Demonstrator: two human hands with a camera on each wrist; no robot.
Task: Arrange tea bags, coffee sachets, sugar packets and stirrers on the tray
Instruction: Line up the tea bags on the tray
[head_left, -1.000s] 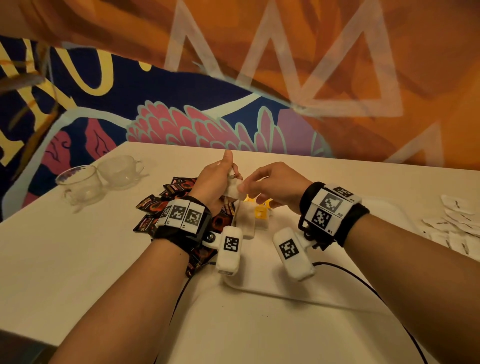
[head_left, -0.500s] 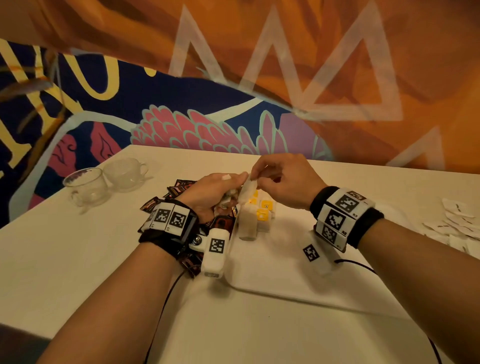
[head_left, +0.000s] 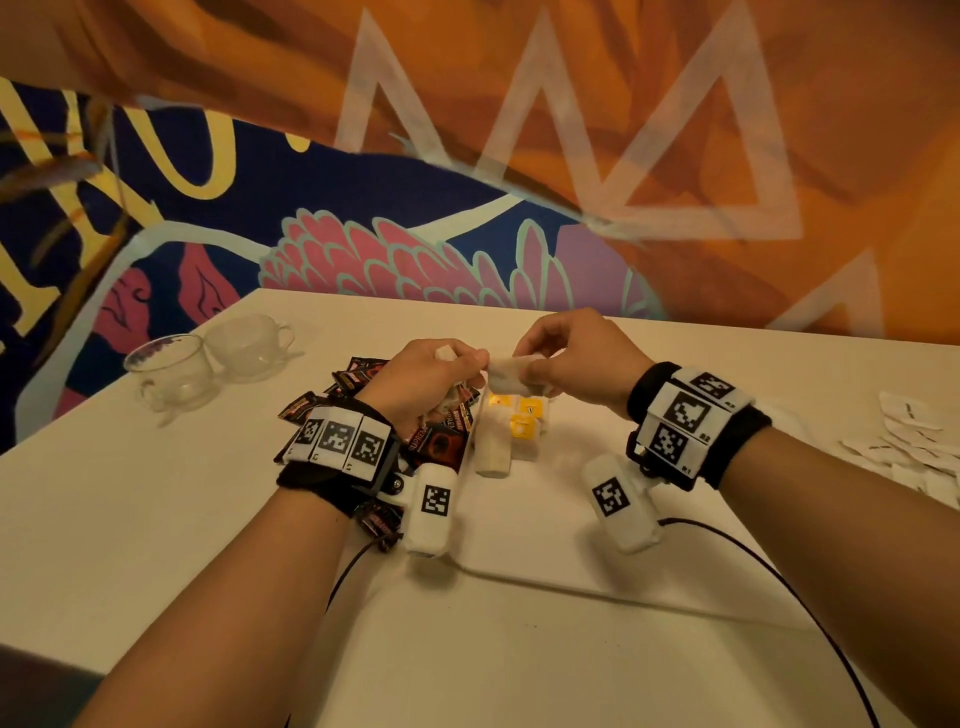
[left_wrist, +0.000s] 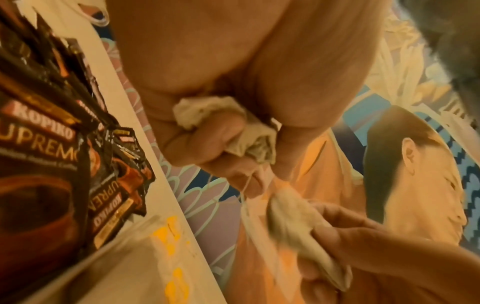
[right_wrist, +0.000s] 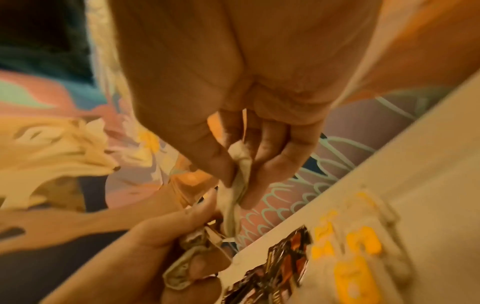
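My left hand (head_left: 441, 371) holds a crumpled bunch of tea bags (left_wrist: 226, 121) in its curled fingers, above the pile of dark coffee sachets (head_left: 436, 436). My right hand (head_left: 540, 364) pinches one pale tea bag (head_left: 506, 374) between thumb and fingers, just right of the left hand, and thin strings (left_wrist: 246, 185) run between the two. Below them, several tea bags with yellow tags (head_left: 522, 423) lie at the far left of the white tray (head_left: 545, 545). In the right wrist view the pinched tea bag (right_wrist: 239, 176) hangs down from the fingers.
Two clear glass cups (head_left: 171, 371) stand at the table's far left. White sugar packets (head_left: 914, 447) are scattered at the right edge. A black cable (head_left: 769, 566) crosses the tray's near right corner. A painted wall runs behind the table (head_left: 130, 519).
Both hands rose slightly from the tray's tea bag row. The right hand has drawn one tea bag rightward away from the bunch in the left hand.
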